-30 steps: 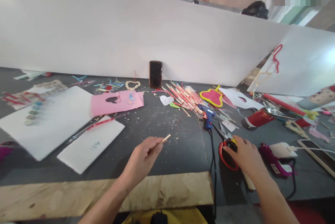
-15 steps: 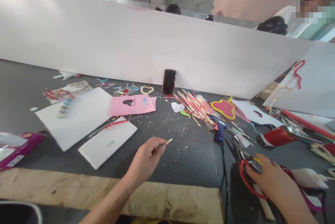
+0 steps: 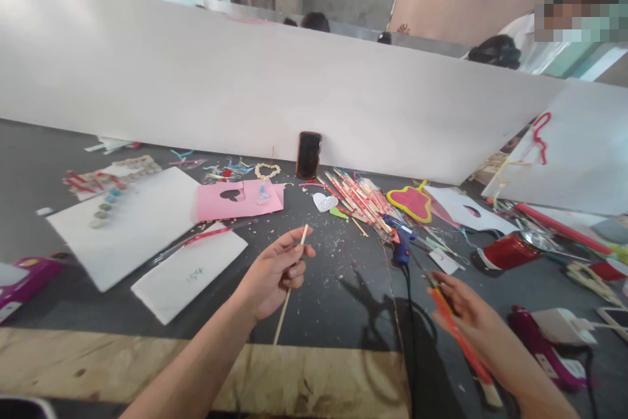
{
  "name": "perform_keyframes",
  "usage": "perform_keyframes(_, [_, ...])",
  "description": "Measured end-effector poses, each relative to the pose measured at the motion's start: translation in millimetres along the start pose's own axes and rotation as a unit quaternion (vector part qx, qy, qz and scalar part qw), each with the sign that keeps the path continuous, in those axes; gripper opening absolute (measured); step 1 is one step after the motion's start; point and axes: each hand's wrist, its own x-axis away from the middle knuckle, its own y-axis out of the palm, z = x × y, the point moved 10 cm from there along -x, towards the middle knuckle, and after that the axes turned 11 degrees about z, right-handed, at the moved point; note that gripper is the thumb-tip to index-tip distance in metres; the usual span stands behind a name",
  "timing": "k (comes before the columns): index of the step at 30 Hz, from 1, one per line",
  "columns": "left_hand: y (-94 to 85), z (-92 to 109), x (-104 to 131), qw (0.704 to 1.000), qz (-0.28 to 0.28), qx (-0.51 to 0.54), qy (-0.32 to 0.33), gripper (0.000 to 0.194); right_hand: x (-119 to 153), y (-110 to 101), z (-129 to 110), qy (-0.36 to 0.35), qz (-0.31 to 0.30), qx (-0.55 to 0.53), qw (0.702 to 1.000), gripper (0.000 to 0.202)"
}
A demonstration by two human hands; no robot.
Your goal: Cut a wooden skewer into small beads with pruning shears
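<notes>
Between the thumb and fingers of my left hand (image 3: 275,272) a thin pale wooden stick (image 3: 283,318) stands slanted, its upper end showing above the fingertips. My right hand (image 3: 473,318) is raised over the right side of the table, closed on red-and-yellow-handled scissors (image 3: 461,340). Their blades point away from me and are partly blurred, and their shadow falls on the table to the left. A blue glue gun (image 3: 401,246) lies beyond the scissors, by a pile of red-and-white wrapped sticks (image 3: 356,197). A white paper heart (image 3: 324,202) is near that pile.
A black phone (image 3: 309,156) leans on the white partition (image 3: 235,92). Pink card (image 3: 240,200), white foam sheets (image 3: 122,229) and a bead heart (image 3: 267,171) lie left. To the right are a red can (image 3: 505,254), a purple power strip (image 3: 544,347) and the glue gun's cord (image 3: 411,314).
My right hand has lifted the scissors off the table and moved left with them. My left hand has turned the stick from nearly flat to steeply upright, showing more of its length.
</notes>
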Motion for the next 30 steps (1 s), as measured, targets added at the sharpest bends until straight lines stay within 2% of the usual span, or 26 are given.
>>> perform_keyframes(1, [1.2, -0.7, -4.4, 1.000, 0.001, 0.013, -0.006, 0.033, -2.9, 20.4, -12.3, -0.002, -0.052, -0.039, 0.998, 0.057])
perform_keyframes(3, [2.2, -0.2, -12.8, 1.000, 0.009, 0.023, -0.012, 0.032, -12.8, 52.0, -34.3, -0.011, -0.111, -0.030, 0.993, 0.055])
perform_keyframes(7, [-2.6, 1.1, -26.1, 0.999, 0.029, 0.018, -0.012, 0.031, -44.6, 82.1, -81.5, -0.117, -0.069, 0.061, 0.989, 0.051])
perform_keyframes(10, [-7.7, -3.0, -33.9, 0.999, 0.026, 0.038, -0.017, 0.029, -56.9, 98.8, -100.5, -0.184, -0.037, 0.096, 0.978, 0.048])
perform_keyframes(14, [-9.1, -13.6, -41.1, 0.997, 0.000, 0.075, -0.033, 0.025, -54.4, 118.6, -95.7, -0.212, -0.046, 0.117, 0.969, 0.045])
perform_keyframes(19, [-7.9, -29.9, -43.5, 0.996, -0.006, 0.074, -0.058, 0.036, -43.3, 134.6, -88.2, -0.240, -0.056, 0.153, 0.957, 0.043])
perform_keyframes(21, [-8.2, -35.3, -43.5, 0.995, -0.005, 0.071, -0.068, 0.034, -40.9, 140.1, -88.0, -0.246, -0.064, 0.150, 0.955, 0.044])
perform_keyframes(27, [-12.5, -43.3, -45.3, 0.995, 0.007, 0.072, -0.071, 0.029, -38.3, 146.9, -84.7, -0.258, -0.084, 0.147, 0.951, 0.046])
perform_keyframes(30, [-12.1, -44.1, -45.2, 0.998, 0.012, 0.037, -0.055, 0.027, -37.4, 146.6, -85.3, -0.264, -0.101, 0.139, 0.949, 0.046])
